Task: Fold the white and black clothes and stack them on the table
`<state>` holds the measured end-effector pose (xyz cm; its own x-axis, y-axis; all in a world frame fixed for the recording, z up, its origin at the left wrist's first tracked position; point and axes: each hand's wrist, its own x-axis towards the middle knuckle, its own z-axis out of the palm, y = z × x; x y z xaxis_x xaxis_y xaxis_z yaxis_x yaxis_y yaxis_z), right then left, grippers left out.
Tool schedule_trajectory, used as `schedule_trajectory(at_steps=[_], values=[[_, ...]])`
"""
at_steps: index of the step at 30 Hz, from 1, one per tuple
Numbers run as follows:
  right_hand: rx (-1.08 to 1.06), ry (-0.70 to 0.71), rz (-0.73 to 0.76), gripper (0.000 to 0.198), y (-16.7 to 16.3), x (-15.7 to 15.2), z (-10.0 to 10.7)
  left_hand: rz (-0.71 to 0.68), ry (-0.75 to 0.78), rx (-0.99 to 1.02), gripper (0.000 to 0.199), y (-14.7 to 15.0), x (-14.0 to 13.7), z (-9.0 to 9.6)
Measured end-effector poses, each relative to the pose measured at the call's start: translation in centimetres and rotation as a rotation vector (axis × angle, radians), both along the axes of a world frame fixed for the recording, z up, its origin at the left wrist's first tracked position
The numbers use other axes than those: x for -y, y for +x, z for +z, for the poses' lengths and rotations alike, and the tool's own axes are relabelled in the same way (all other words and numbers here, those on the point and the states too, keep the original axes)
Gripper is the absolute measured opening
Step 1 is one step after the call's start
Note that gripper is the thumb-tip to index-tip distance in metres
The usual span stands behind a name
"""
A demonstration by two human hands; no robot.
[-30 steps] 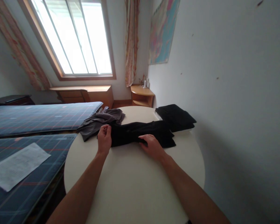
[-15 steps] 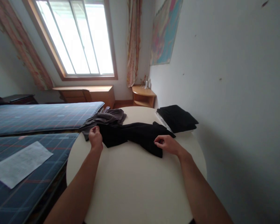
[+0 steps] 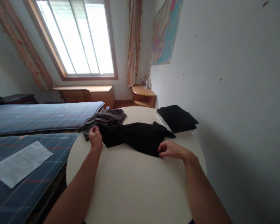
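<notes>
hands pinch opposite ends of a long black cloth garment [image 3: 135, 137] lying crosswise on the round white table [image 3: 135, 186]: left hand [image 3: 95, 138], right hand [image 3: 172, 150].

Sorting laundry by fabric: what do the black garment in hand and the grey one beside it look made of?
Black garment: probably a soft matte knit, limp and draping flat. Grey garment: thin cloth with a faint sheen, crumpled in soft folds; fibre unclear.

No writing can be read on the paper sheet [image 3: 18, 163] or the wall poster [image 3: 164, 31].
</notes>
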<state>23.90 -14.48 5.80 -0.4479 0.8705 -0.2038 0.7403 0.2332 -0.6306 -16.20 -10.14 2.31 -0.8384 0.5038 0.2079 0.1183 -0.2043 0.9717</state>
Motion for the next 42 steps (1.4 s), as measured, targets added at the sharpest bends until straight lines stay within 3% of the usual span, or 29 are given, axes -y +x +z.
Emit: schedule_trajectory(at_steps=[5,11,15,18,20,25,32,42], values=[[-0.249,0.148,-0.079,0.009,0.4,-0.7,-0.4,-0.005,0.001,-0.001,0.029,-0.2,-0.2,-0.1],[-0.701,0.202,-0.277,0.033,1.2,-1.9,-0.4,-0.019,0.006,0.003,0.03,-0.2,-0.1,-0.1],[-0.815,0.197,-0.254,0.049,1.6,-1.9,-0.4,-0.023,0.005,0.01,0.03,-0.2,-0.1,-0.1],[-0.834,0.174,-0.183,0.065,1.8,-2.0,-0.5,-0.026,0.008,0.025,0.033,-0.3,-0.2,-0.1],[-0.812,0.204,-0.215,0.061,1.9,-2.3,-0.8,-0.031,0.014,0.037,0.034,-0.3,-0.2,-0.1],[-0.746,0.369,-0.48,0.053,2.5,-3.5,-1.3,-0.051,0.041,0.055,0.035,-0.2,-0.1,-0.1],[-0.831,0.597,-0.764,0.053,3.4,-4.0,-1.2,-0.113,0.11,0.071,0.036,0.3,0.1,0.4],[-0.724,0.733,-0.757,0.049,3.4,-3.4,-0.7,-0.267,0.17,0.121,0.033,1.5,1.2,1.8]])
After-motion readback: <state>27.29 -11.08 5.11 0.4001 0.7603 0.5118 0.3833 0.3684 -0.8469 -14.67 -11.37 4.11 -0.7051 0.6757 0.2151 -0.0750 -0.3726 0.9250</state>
